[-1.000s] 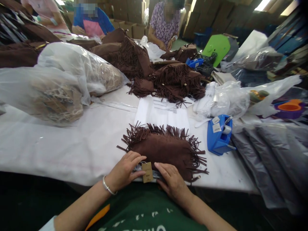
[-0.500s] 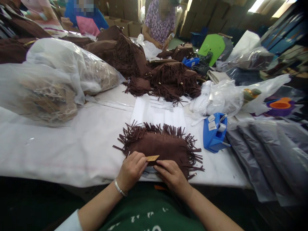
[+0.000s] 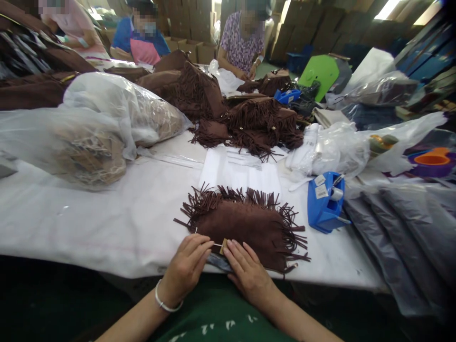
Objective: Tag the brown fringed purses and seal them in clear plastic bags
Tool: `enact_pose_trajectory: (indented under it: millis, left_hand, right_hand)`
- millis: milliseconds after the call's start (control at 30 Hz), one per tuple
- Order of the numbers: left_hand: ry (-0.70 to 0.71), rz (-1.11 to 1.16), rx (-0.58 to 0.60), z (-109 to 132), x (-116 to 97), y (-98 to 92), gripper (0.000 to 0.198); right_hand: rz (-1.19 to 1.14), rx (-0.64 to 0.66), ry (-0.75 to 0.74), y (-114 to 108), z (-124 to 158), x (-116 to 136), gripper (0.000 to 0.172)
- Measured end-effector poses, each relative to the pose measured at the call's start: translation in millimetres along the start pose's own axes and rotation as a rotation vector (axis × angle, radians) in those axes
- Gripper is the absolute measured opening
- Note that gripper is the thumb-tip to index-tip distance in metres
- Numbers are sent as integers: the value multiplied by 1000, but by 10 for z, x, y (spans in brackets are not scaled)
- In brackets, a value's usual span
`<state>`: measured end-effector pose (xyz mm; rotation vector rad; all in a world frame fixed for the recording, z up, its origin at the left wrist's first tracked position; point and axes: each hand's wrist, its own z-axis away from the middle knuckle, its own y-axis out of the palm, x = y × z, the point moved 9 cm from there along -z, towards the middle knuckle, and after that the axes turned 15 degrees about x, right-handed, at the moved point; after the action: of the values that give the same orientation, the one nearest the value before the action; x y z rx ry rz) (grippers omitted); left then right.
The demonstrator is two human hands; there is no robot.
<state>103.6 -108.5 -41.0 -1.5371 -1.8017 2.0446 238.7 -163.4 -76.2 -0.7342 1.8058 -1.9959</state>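
A dark brown fringed bag [image 3: 242,221] lies flat on the white-covered table in front of me, its strips spread along the far side and both ends. My left hand [image 3: 188,261] is closed at the bag's near edge, its fingertips pinching a thin white string [image 3: 218,245]. That string runs to a small tan tag [image 3: 223,247]. At the tag, my right hand [image 3: 247,268] has its fingers together, the tips gripping the tag's edge; the thumb is mostly hidden. A bluish-grey strip shows below, between the hands.
Beyond the bag lie white sheets [image 3: 242,173] and a pile of brown fringed bags [image 3: 263,116]. A blue tape dispenser [image 3: 322,204] stands at the right, beside plastic-wrapped dark packages [image 3: 384,237]. Clear bags of tan pieces [image 3: 92,147] fill the left. Several people work across the table.
The tan tag has passed from the left fingers to the right fingertips and lies lower. The left hand has shifted slightly left, and the string now shows stretched between the hands.
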Motion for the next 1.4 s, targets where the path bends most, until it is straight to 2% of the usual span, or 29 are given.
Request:
enact_pose_trajectory:
  millis: [67,100,167,233,333,467,600,700,800,933,1033,1067,1133,1200,1233,1300,1400]
  left_hand:
    - [-261,236,-92,153,358,-182,21]
    - [-422,405,-114,246,549,-191,22]
    - [-679,797,-142,411,787,-73,26]
    - [-793,1124,-205,476,825,57,28]
    - [-831,1409,-258,462,770,183,27]
    - [-840,1650,-198,419,717,355,27]
    - [-645,1736,-169,108,667,462,21]
    - [-592,1710,-206,-164,723,542,16]
    - [-575,1685,-249,-366,896,541,24]
    - [-522,1557,-390,-470,1188,291,37]
    - [-471,1416,-466,-493,1159,101,38]
    - [-433,1306,-428,-525,1063,55,38]
    - [-298,938,-201,-656,713,45,38]
    - [-149,448,81,-749,297,203,43]
    - [-97,232,179,-753,147,304,46]
    - [-41,-46,262,-717,-19,415,49]
    - [76,-257,334,-631,-198,444,47]
  right_hand:
    - [60,-4,-1,45,-14,10,55]
    - [82,-3,7,57,-24,14,57]
    - [102,-1,51,53,-73,14,59]
    - [110,-8,107,25,-163,21,59]
    - [126,-39,157,-40,-335,44,58]
    - [149,-69,136,-128,-464,-6,56]
    - [143,-48,68,-202,-433,-69,56]
    - [137,-41,39,-258,-380,-20,55]
    - [118,-20,25,-265,-347,66,56]
    - [86,-5,13,-209,-310,124,57]
    - [54,2,8,-134,-288,135,59]
    - [39,4,14,-105,-283,134,60]
    - [-9,4,31,-50,-273,119,59]
    - [-80,0,47,-6,-261,81,56]
    - [-118,3,43,9,-250,58,55]
    - [-173,27,-8,23,-205,21,55]
    - [-238,59,-116,-39,13,-47,55]
